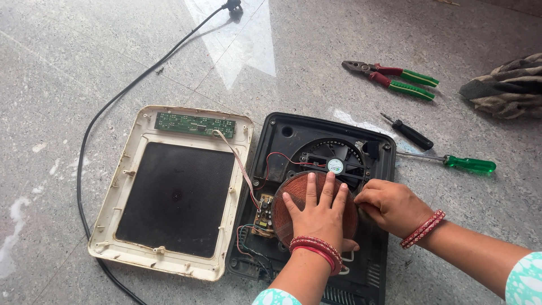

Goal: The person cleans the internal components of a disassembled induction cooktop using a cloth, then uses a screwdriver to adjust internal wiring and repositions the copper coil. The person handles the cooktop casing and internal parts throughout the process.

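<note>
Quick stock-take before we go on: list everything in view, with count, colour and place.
black base housing: one, black, centre of floor, opened
copper coil: one, reddish-brown disc, in the housing under the hands
fan: one, black, behind the coil
top cover: one, cream frame with dark glass, face down, left of housing
circuit board: one, green, on the cover's far edge
power cord: one, black, far left
pliers: one, red and green handles, far right
screwdrivers: two, black, green, right of housing
cloth: one, patterned, right edge
left hand: flat on coil
right hand: at the coil's right edge
</note>
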